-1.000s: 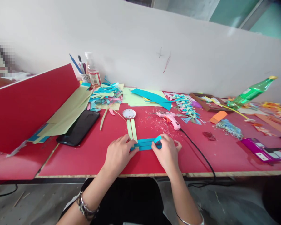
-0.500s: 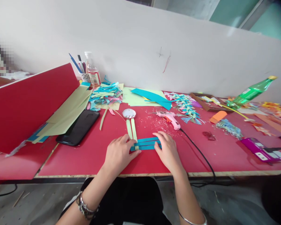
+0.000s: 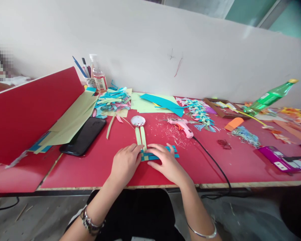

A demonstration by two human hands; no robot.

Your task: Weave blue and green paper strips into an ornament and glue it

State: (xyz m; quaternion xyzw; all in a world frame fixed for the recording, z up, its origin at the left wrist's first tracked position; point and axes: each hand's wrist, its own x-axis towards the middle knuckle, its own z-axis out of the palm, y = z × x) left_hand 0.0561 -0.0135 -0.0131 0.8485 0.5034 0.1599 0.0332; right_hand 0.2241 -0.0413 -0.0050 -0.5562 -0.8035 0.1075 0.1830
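Blue paper strips (image 3: 172, 152) lie crosswise over two pale green strips (image 3: 140, 135) on the red table (image 3: 95, 167). My left hand (image 3: 125, 162) rests at the left end of the weave, fingertips curled down onto the crossing. My right hand (image 3: 164, 161) lies flat over the blue strips, fingers stretched left toward the green ones. Only the right ends of the blue strips show past it.
A small round tin (image 3: 137, 121) sits at the top of the green strips. A pink glue gun (image 3: 183, 126) with black cord lies right of it. A black phone (image 3: 84, 135), paper scraps (image 3: 112, 100), a red board (image 3: 27, 113), a green bottle (image 3: 268, 98) and a purple stapler (image 3: 278, 159) lie around.
My right hand has slid left from the right end of the blue strips to lie over them, near the green strips. The left hand stayed in place.
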